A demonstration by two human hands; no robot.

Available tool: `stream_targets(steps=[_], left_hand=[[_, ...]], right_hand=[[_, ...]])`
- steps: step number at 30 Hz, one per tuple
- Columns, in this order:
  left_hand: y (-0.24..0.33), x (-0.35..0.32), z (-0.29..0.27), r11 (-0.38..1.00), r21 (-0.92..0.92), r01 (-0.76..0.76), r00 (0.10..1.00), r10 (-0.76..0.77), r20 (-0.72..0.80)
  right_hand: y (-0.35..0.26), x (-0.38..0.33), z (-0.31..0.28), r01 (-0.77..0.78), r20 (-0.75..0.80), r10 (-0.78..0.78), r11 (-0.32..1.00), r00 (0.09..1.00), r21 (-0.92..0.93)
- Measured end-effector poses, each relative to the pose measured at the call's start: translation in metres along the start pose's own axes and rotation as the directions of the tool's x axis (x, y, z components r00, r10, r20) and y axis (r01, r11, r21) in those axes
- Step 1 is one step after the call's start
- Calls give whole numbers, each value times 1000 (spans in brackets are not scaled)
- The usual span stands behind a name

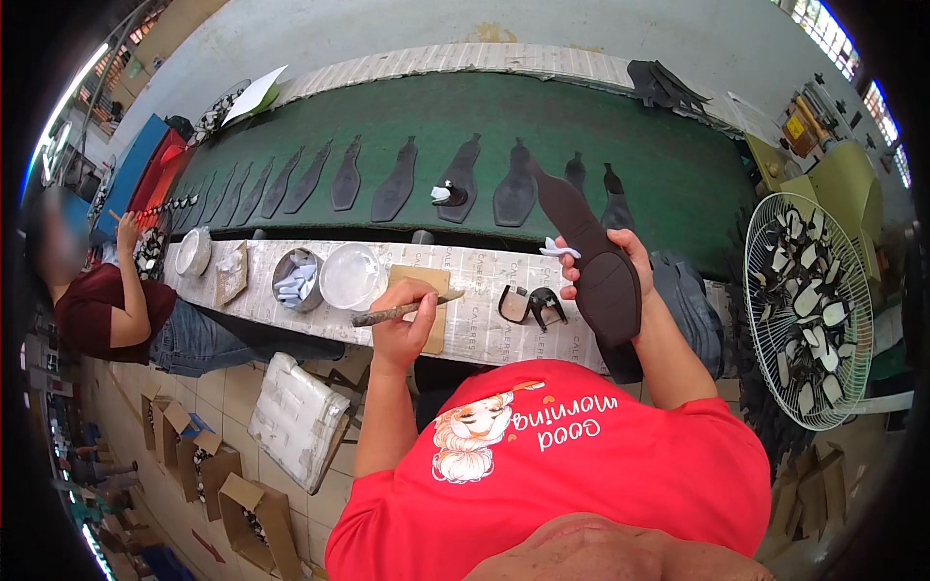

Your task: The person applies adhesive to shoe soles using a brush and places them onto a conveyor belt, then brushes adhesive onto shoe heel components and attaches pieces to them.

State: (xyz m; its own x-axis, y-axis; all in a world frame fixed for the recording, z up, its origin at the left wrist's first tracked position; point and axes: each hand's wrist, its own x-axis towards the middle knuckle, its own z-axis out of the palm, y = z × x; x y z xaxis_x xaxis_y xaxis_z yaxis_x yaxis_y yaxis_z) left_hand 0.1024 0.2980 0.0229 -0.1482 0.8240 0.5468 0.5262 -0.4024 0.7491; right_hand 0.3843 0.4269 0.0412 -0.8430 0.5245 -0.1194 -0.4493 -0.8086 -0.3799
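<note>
My left hand (399, 327) grips a thin brush (426, 306) that lies level, its tip over a brown cardboard piece (422, 279) on the paper-covered bench (484, 320). My right hand (573, 274) holds a long dark shoe sole (599, 266) tilted up by its wide end, with a small white piece (560, 251) by the fingers. A black strap part (531, 305) lies on the bench between my hands.
Behind the bench, a green belt (678, 184) carries a row of dark soles (395, 184). A white bowl (351, 276) and a metal tin (296, 281) stand left of the cardboard. At right is a wire basket (754, 281) of cut pieces. A seated co-worker (97, 300) and floor boxes (242, 504) are at left.
</note>
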Motion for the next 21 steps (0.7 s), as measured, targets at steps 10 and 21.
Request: stream_targets(steps=[10,21], left_hand=[[24,31,27,965,-143,-220,976,218,-27],[-1,20,34,970,71,-231,963,217,162]], right_hand=[[24,22,12,56,475,-433,-691,766,-721],[5,26,12,-97,503,-565,-722,654,-685]])
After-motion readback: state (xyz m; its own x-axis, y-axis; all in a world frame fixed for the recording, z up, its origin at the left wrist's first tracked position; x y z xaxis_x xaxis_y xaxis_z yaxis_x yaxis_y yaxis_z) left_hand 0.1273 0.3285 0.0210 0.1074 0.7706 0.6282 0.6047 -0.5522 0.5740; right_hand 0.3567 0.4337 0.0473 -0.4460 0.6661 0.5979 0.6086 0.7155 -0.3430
